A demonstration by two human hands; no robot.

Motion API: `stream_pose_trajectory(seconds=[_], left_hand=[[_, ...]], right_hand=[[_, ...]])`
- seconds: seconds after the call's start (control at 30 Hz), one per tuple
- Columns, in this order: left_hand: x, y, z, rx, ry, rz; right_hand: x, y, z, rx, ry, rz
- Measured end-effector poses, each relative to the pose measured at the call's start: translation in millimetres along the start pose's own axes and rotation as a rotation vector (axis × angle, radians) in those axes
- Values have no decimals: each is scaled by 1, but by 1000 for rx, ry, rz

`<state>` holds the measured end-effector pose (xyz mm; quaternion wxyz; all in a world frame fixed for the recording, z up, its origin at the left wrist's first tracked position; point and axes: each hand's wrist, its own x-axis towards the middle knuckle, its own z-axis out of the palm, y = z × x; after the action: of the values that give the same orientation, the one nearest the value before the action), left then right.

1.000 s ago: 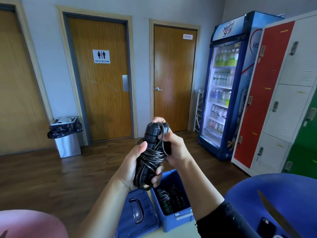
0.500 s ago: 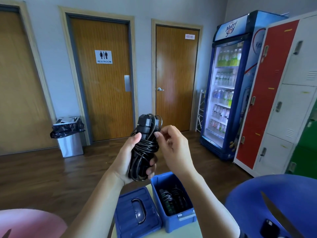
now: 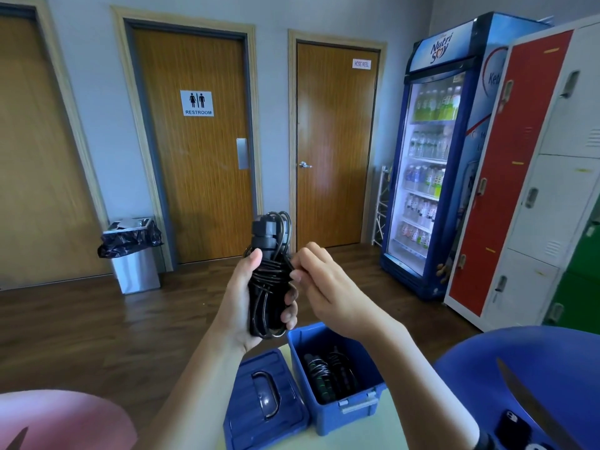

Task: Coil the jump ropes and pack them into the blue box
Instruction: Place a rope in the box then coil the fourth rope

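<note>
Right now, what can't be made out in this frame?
Head view: loose end of the coiled jump rope, covered by the right hand.
Head view: rope count in the blue box; dark, overlapping.
Head view: phone at lower right, cut by the frame edge.

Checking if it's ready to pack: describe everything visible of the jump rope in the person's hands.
The jump rope is black: handles upright, thin glossy cord looped lengthwise and wound crosswise round the middle. The left hand grips its lower half; the right hand pinches the cord at the wraps with its fingertips. It is held in the air, apart from the open blue box below.
</note>
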<state>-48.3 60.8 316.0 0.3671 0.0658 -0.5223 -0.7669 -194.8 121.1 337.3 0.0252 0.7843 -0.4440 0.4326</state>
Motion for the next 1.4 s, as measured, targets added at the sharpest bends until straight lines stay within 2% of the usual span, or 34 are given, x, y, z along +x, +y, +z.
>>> stream_pose_trajectory(seconds=[0.07,0.13,0.27,0.37,0.43,0.5,0.53,0.6,0.63,0.7,0.77,0.83,0.9,0.97,1.03,1.17,1.23,1.3,1.37,1.4], left_hand=[[-1,-4,-3,3,-21,-20],[0,-5,-5,11,-14,-59],[8,12,-2,199,90,-222],[13,28,5,582,151,-192],[15,32,10,928,204,-132],[17,32,14,1388,209,-59],[17,30,15,1581,193,-36],[17,30,17,1795,166,27],[18,31,18,1836,165,62],[17,35,19,1855,175,109],[15,37,20,1891,173,99],[14,37,18,1934,151,62],[13,40,13,1883,94,-7],[9,45,9,1631,21,-66],[6,51,5,1363,19,-41],[8,50,0,915,311,95],[11,44,-2,672,481,113],[14,38,-1,468,573,100],[18,33,5,387,659,92],[20,31,8,436,714,125]], right_hand=[[-7,3,-3,8,-32,-54],[-12,7,0,49,-27,-18],[-13,15,5,363,135,323],[2,18,-13,563,217,737],[18,14,-33,603,120,921],[34,7,-49,615,-55,1013],[40,5,-51,570,-147,1041],[47,0,-47,376,-248,1043],[47,1,-42,282,-212,1020],[42,5,-27,195,5,947],[33,8,-16,253,186,874],[27,8,-9,302,241,827],[23,9,-4,297,251,806],[19,11,-1,265,271,803],[16,14,-2,234,314,783],[13,10,-4,209,466,668],[12,8,-2,219,535,617],[12,7,0,191,565,573],[12,8,1,170,562,561],[13,8,1,185,551,565]])
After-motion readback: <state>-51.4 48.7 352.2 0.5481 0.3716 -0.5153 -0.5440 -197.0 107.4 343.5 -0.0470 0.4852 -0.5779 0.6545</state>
